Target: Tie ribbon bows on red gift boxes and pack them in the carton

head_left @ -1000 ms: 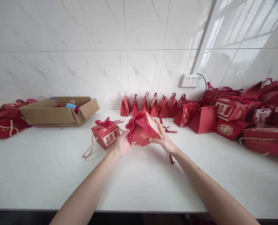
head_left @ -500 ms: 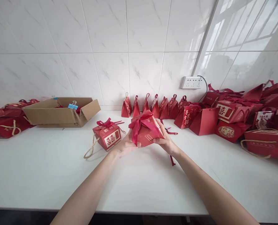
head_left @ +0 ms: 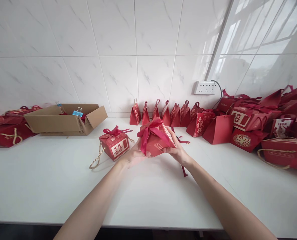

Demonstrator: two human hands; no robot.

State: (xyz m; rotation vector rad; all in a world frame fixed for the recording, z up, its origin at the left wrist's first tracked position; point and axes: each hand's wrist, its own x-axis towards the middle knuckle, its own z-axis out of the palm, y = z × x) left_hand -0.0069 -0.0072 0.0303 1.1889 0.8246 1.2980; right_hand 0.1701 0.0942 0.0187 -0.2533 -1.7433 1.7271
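Observation:
Between my two hands is a red gift box (head_left: 155, 146) with a dark red ribbon bow on top, held tilted above the white table (head_left: 148, 196). My left hand (head_left: 136, 154) closes on its left side, partly behind the ribbon tail. On the opposite side, my right hand (head_left: 176, 149) grips the box with the thumb on the front face. Just left of my left hand stands a second red gift box (head_left: 115, 145), with a bow and a gold rope handle. A loose dark red ribbon (head_left: 184, 170) lies on the table behind my right wrist.
Several small red bags (head_left: 175, 115) stand in a row along the tiled wall. A cardboard box (head_left: 60, 125) with blue binder clips is at the left, beside more red boxes (head_left: 7, 133). Piled red boxes (head_left: 248, 140) fill the right, near a white power strip (head_left: 206, 88).

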